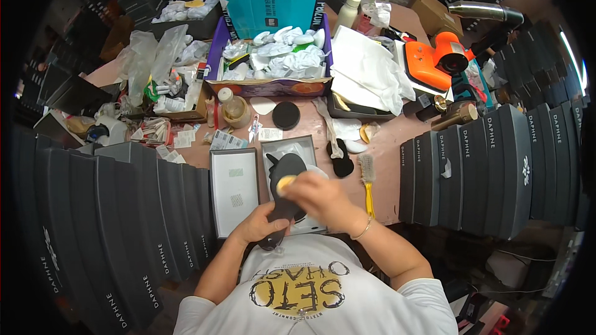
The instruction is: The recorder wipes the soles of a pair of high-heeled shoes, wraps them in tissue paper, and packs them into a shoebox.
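A black shoe (288,167) is held above an open box by my left hand (258,224), whose fingers wrap around its narrow heel end. What looks like its sole faces up. My right hand (321,197), slightly blurred, pinches a small round yellowish pad (285,185) against the shoe's middle. Beneath them lies the grey shoebox (304,146) with white lining; something dark inside it is mostly covered by the shoe. To its left sits an open box half (234,189) with a white inside and two small pale printed patches.
Tall rows of dark shoeboxes flank me left (133,211) and right (465,177). A yellow-handled brush (367,183) and black insole-shaped pieces (340,160) lie right. Behind stand a glass jar (234,110), black round lid (286,115), purple carton (273,89) of crumpled paper, and orange device (428,65).
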Motion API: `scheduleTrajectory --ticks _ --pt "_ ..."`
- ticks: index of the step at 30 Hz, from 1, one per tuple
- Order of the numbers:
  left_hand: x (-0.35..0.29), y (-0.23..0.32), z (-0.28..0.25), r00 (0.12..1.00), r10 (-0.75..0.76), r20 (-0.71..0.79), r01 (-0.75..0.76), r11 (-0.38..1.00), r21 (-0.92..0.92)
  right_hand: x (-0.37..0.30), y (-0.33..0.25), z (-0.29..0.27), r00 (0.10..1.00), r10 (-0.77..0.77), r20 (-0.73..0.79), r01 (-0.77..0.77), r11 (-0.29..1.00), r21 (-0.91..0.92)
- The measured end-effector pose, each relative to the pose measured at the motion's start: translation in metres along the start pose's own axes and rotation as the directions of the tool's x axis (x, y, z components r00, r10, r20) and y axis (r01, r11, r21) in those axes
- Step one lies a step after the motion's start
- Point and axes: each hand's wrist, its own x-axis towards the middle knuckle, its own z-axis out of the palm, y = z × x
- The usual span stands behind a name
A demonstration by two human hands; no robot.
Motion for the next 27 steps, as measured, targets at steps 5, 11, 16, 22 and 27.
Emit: scheduleTrajectory --ticks 5,11,16,22,27 --pt "-0.013 0.002 0.004 0.993 -0.067 -0.101 0.069 0.997 0.018 -0.02 0.07 -0.006 0.933 0.262 -0.247 -0.323 0.913 -0.251" --pt "-0.018 -0.002 -0.021 0.871 -0.055 -0.489 -0.113 0.945 -0.307 -0.092 0.167 -0.053 0.831 0.393 -0.394 -0.556 0.59 -0.585" --pt "-0.027 -0.037 -0.05 0.611 -0.167 -0.773 -0.104 0.952 -0.289 -0.087 0.172 -0.004 0.628 0.774 0.084 -0.668 0.591 -0.452" --pt "-0.019 -0.092 -0.078 0.567 -0.27 -0.778 -0.13 0.904 -0.408 -0.114 0.204 0.051 0.703 0.693 -0.157 -0.692 0.617 -0.375" --pt "-0.008 -0.129 -0.093 0.534 -0.267 -0.802 -0.176 0.893 -0.415 -0.129 0.172 -0.005 0.573 0.799 0.181 -0.819 0.567 0.089"
